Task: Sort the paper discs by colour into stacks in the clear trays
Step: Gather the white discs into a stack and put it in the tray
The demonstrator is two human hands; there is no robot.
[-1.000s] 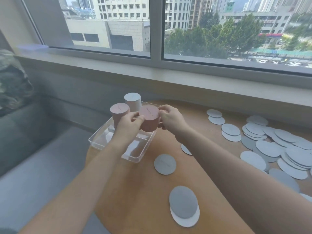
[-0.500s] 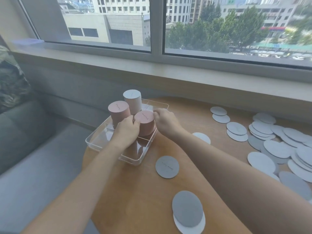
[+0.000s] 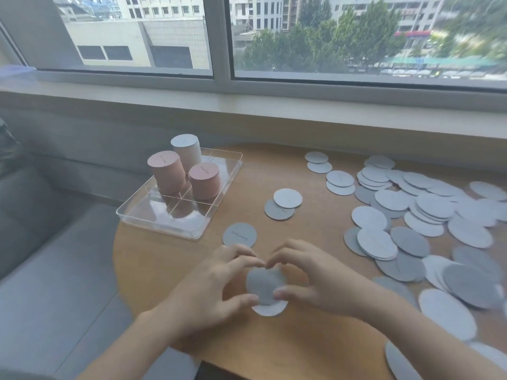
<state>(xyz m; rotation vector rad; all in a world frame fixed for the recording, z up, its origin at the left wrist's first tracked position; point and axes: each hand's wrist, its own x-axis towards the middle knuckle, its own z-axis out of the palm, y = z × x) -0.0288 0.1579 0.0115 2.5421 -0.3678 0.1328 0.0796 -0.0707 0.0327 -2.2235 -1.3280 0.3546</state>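
Observation:
A clear divided tray [image 3: 153, 224] stands at the table's left. It holds two pink disc stacks [image 3: 166, 174] [image 3: 204, 181] and one pale stack [image 3: 186, 149]. Near the table's front edge, a dark grey disc [image 3: 263, 283] lies on a light disc [image 3: 270, 309]. My left hand [image 3: 208, 294] and my right hand [image 3: 310, 278] curl round the dark grey disc from either side. Their fingertips meet at its far edge and both thumbs press its near edge. Many loose grey and light discs [image 3: 411, 215] cover the right of the table.
One grey disc [image 3: 239, 234] lies just beyond my hands, and an overlapping pair [image 3: 282, 204] lies further back. The round wooden table [image 3: 164, 283] ends close on the left, above a grey sofa [image 3: 55, 270]. A window sill [image 3: 247, 108] runs behind.
Both hands let go of the pink stack, now standing in the tray, and came back to the near table edge, where they close round the dark grey disc.

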